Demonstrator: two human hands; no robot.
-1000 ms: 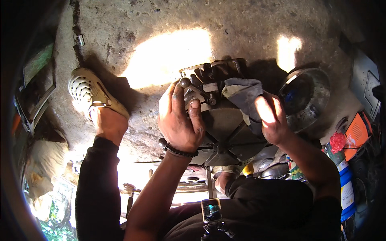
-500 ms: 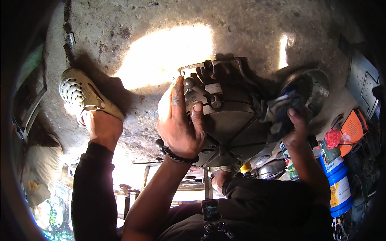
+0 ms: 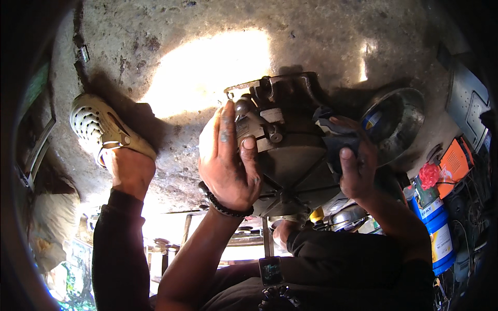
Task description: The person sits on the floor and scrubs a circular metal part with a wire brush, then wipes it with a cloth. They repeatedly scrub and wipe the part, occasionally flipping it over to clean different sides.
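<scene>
A heavy, dark metal housing [image 3: 290, 160] with a round ribbed face and a flange at its far side stands on the floor before me. My left hand [image 3: 231, 158] lies along its left side, fingers stretched out and thumb apart, close to a round metal knob [image 3: 242, 107]. A dark beaded bracelet [image 3: 228, 210] is on that wrist. At the housing's right side, my right hand [image 3: 359, 168] holds a dark cloth [image 3: 332, 129] against the metal. The cloth hides part of the housing there, and some of the right fingers are in shadow.
A shiny metal basin [image 3: 410, 122] sits right of the housing. Farther right are a blue bucket [image 3: 438, 236], an orange piece [image 3: 456, 166] and a pinkish-red bunched item [image 3: 429, 177]. My foot in a beige clog [image 3: 101, 124] rests on the concrete floor [image 3: 332, 31] at left.
My right hand has moved left and slightly away from me with the cloth, onto the housing's right side. The left hand keeps its place on the housing. The view has shifted slightly.
</scene>
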